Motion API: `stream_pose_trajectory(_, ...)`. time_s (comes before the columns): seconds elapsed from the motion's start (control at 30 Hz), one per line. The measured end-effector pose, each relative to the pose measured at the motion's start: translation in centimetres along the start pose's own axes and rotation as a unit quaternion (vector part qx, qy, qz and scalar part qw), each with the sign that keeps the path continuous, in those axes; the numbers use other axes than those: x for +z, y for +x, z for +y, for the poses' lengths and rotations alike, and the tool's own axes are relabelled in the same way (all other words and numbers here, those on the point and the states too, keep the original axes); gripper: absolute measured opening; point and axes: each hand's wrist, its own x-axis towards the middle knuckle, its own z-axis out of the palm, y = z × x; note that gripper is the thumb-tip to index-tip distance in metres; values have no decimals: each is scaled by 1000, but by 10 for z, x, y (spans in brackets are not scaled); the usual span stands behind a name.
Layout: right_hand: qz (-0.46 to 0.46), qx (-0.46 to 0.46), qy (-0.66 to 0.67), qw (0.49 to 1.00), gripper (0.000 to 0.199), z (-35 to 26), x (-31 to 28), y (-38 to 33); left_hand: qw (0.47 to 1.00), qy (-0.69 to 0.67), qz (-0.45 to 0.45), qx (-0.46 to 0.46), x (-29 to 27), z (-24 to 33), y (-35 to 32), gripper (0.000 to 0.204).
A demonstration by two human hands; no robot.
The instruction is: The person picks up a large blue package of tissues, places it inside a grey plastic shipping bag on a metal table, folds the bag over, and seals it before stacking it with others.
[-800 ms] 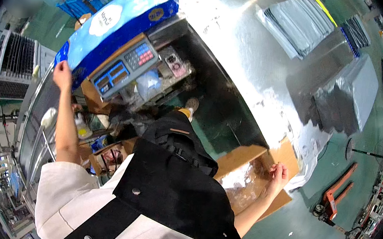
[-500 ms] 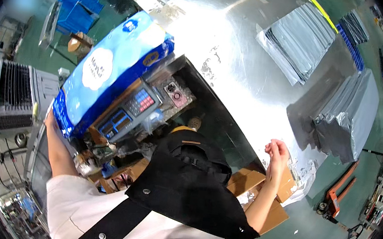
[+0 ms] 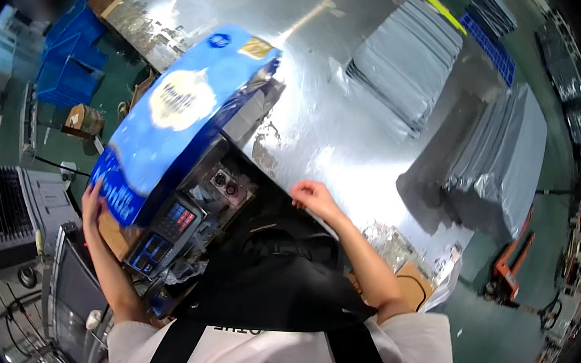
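Observation:
A large blue plastic package (image 3: 140,150) with a pale cloud-shaped label slants across the table's left edge. Its far end is over the metal tabletop, and whether it rests there I cannot tell. My left hand (image 3: 92,202) grips the near left end, fingers on the side and the rest of the grip hidden. My right hand (image 3: 314,197) is by the table's near edge, apart from the package, fingers curled together with nothing visible in them. Beside the package's near end stands a weighing scale with a keypad and display (image 3: 166,232).
On the metal table (image 3: 315,91) lie a stack of grey plastic bags (image 3: 408,59) and a taller grey stack (image 3: 500,162) at right. Blue bins (image 3: 74,56) and a fan-like slatted unit (image 3: 4,213) stand left. An orange pallet jack (image 3: 510,267) is on the right floor.
The package has shifted right, its far end further over the tabletop, with my left hand still on it. My right hand has moved left along the table's near edge. The view has turned.

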Motion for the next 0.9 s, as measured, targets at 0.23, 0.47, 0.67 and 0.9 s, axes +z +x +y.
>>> stream_pose_trajectory(0.23,57,22,44,997,12,24,-76,-53,978,191,-48,65,223,117,-13,71)
stream_pose_trajectory(0.47,308,-3,139,941,9,102,-190,-106,956,189,-212,75,342,111,-43,58)
stream_pose_trajectory(0.67,336,43,172,925,13,107,-185,-99,898,33,-436,59,402,52,-143,15)
stream_pose_trajectory(0.9,315,24,121,941,14,55,-143,-3,824,48,-563,40,362,-10,-141,7)
